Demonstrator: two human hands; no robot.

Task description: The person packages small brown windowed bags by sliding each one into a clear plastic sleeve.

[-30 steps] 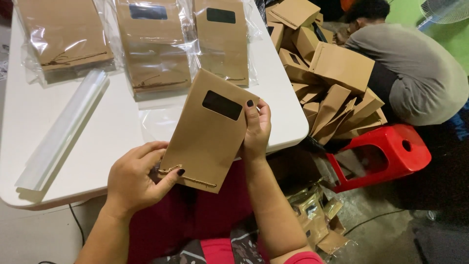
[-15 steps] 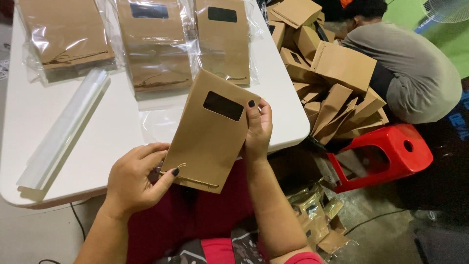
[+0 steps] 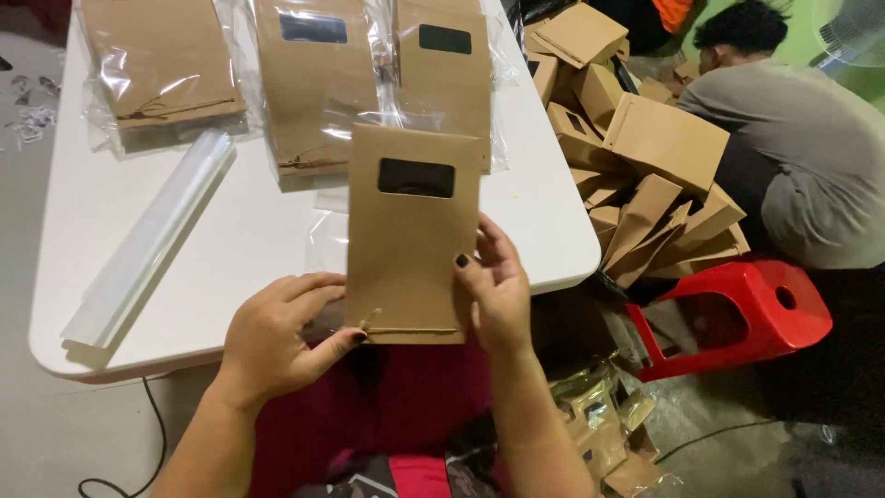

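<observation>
A flat brown paper pouch with a small dark window near its top and a thin string along its bottom edge is held upright over the near edge of the white table. My left hand pinches its bottom left corner at the string. My right hand grips its right edge, thumb on the front. A clear plastic sleeve lies on the table just behind the pouch.
Three stacks of bagged brown pouches lie at the table's far side, a stack of clear sleeves at the left. A pile of brown pouches lies on the floor at right, by a tipped red stool and a crouching person.
The pouch has turned from tilted to upright and squared in front of me. Both hands kept their hold, the right one sliding lower along the edge.
</observation>
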